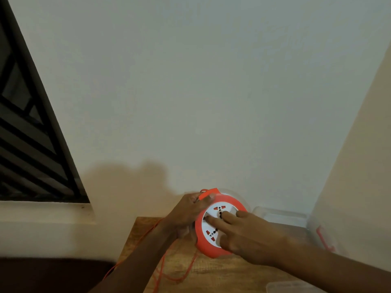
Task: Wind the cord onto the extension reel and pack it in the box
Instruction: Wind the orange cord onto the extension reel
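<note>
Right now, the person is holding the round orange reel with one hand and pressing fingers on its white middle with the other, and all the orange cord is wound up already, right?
Not quite. The head view shows loose orange cord lying across the wooden table. The rest is right.

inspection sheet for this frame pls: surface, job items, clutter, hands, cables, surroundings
Surface: wooden table, grain visible, set against the wall.
Job's things: orange extension reel with white socket face, held up on edge; clear plastic box behind it to the right, open.
Clutter: clear lid at the bottom edge, partly out of frame.
Grippers: left hand grips the reel's rim and handle; right hand has fingers on the socket face.
Cables: orange cord loose in loops over the table, trailing off its left edge; not fully wound.
Surroundings: plain wall; window with black grille at left.
</note>
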A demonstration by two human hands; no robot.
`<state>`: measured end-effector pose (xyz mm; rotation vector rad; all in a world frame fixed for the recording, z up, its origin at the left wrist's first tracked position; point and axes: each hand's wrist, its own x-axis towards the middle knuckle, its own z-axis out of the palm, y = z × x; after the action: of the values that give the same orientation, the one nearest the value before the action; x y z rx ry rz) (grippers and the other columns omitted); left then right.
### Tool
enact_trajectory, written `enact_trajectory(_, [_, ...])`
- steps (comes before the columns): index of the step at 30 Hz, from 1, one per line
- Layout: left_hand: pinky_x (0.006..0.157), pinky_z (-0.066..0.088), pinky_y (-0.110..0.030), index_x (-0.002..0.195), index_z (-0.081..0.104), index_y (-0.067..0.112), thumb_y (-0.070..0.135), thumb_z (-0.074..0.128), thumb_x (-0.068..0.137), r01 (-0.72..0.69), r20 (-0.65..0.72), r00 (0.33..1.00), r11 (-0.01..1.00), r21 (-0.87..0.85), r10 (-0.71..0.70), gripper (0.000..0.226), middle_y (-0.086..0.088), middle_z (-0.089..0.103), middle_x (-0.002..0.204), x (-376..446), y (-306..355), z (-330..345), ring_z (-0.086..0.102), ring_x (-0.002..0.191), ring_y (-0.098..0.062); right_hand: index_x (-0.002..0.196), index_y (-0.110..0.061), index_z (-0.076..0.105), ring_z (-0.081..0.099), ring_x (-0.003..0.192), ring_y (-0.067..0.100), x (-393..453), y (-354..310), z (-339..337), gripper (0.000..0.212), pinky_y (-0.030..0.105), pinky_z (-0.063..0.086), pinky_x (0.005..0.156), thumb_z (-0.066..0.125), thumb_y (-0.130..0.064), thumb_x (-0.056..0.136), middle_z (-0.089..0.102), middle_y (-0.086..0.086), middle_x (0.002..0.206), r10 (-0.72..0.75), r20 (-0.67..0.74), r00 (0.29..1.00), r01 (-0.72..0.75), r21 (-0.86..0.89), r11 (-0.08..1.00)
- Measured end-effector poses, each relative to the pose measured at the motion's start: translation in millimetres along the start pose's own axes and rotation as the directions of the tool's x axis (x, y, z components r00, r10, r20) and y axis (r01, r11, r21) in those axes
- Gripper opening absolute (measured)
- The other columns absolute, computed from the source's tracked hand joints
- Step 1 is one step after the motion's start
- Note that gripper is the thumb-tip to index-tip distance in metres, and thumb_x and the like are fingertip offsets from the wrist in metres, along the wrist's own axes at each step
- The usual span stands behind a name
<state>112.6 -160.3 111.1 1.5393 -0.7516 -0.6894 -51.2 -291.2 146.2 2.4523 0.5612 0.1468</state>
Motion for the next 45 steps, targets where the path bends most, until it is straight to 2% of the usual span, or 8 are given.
enact_trajectory(8, [0.079,0.065,-0.043,0.099,0.078,0.013,0.047,0.063,0.099,-0.026,-0.021,0.999,0.996,0.085,0.028,0.037,-0.008,0.082,0.092,0.5,1.3,-1.4,0.079,0.081,-0.027,0.111,-0.031,0.07,0.06,0.109,0.038,4.4,-11.8,-3.3,0.03,0.048,0.051,0.089,0.072,-0.042,0.082,0.054,0.02,0.137,0.047,0.047,0.998,-0.04,-0.13,0.991])
enact_trajectory(12, [0.071,0.063,-0.028,0.101,0.075,0.024,0.055,0.06,0.084,-0.06,-0.016,0.998,0.997,0.057,0.061,0.039,0.004,0.082,0.087,-0.5,4.0,-1.2,0.078,0.076,-0.014,0.126,-0.034,0.06,0.065,0.096,0.033,8.6,-12.5,-8.7,0.049,0.045,0.053,0.085,0.074,-0.043,0.079,0.068,0.019,0.108,0.158,-0.022,0.987,-0.159,-0.069,0.985])
enact_trajectory(15, [0.081,0.065,-0.037,0.111,0.077,0.018,0.049,0.062,0.092,-0.054,-0.051,0.997,0.998,-0.01,0.054,0.04,-0.004,0.083,0.1,1.4,5.6,-4.3,0.079,0.09,-0.025,0.141,-0.029,0.044,0.063,0.078,0.032,12.6,-7.6,-12.0,0.065,0.042,0.053,0.078,0.07,-0.034,0.082,0.067,0.016,0.087,0.223,-0.066,0.973,-0.227,-0.058,0.972])
enact_trajectory(18, [0.091,0.063,-0.05,0.115,0.077,0.016,0.042,0.061,0.101,-0.075,-0.074,0.994,0.997,0.016,0.076,0.033,-0.008,0.082,0.105,10.2,6.0,-10.7,0.078,0.097,-0.032,0.134,-0.029,0.056,0.065,0.067,0.029,18.2,2.7,-11.4,0.069,0.039,0.056,0.071,0.08,-0.041,0.07,0.068,0.014,0.076,0.279,-0.099,0.955,-0.289,-0.115,0.95])
enact_trajectory(27, [0.09,0.064,-0.042,0.109,0.076,0.029,0.06,0.064,0.091,-0.095,-0.047,0.994,0.99,0.101,0.1,0.038,0.004,0.082,0.102,13.0,10.0,-11.3,0.079,0.094,-0.021,0.128,-0.031,0.062,0.064,0.062,0.025,21.4,3.1,9.4,0.066,0.037,0.056,0.06,0.083,-0.042,0.066,0.068,0.008,0.068,0.304,-0.253,0.918,-0.337,-0.099,0.936])
enact_trajectory(31, [0.091,0.063,-0.043,0.111,0.077,0.02,0.06,0.062,0.086,-0.09,-0.048,0.994,0.993,0.072,0.094,0.05,-0.004,0.082,0.104,11.2,12.1,-13.0,0.077,0.098,-0.033,0.115,-0.028,0.066,0.064,0.075,0.023,19.9,5.6,8.3,0.037,0.036,0.054,0.059,0.071,-0.033,0.079,0.069,0.007,0.09,0.272,-0.385,0.882,-0.324,-0.076,0.943])
enact_trajectory(35, [0.093,0.062,-0.05,0.114,0.076,0.014,0.048,0.063,0.098,-0.087,-0.039,0.995,0.994,0.06,0.09,0.04,-0.01,0.08,0.107,9.2,12.7,-12.2,0.075,0.102,-0.038,0.092,-0.032,0.061,0.06,0.093,0.022,17.2,8.4,7.4,0.005,0.034,0.055,0.072,0.059,-0.028,0.091,0.064,0.003,0.106,0.013,-0.405,0.914,-0.076,-0.14,0.987])
enact_trajectory(45, [0.09,0.062,-0.054,0.115,0.075,0.009,0.054,0.068,0.092,-0.048,-0.004,0.999,0.999,0.02,0.048,0.051,-0.016,0.08,0.106,-4.7,5.5,-25.0,0.075,0.099,-0.042,0.117,-0.042,0.056,0.055,0.121,0.024,1.5,6.2,9.8,0.05,0.039,0.055,0.086,0.075,-0.061,0.074,0.046,0.0,0.149,-0.039,-0.044,0.998,0.037,-0.049,0.998])
